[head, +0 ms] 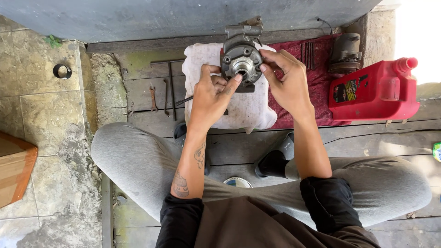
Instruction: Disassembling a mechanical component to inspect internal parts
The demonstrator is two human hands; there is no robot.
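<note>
One red plastic jug (373, 89) lay right of one white cloth (243, 108). Above the cloth, both hands gripped one round grey metal hub assembly (241, 64): left hand (212, 96) at its lower-left edge, right hand (287, 80) on its right rim. Two small wrenches (153, 98) lay left.

We see a grey metal hub assembly (242, 62) over a white cloth (239, 110), a dark red patterned mat (317, 87), a bright red jug (374, 89), and grey trousers (133, 160).
</note>
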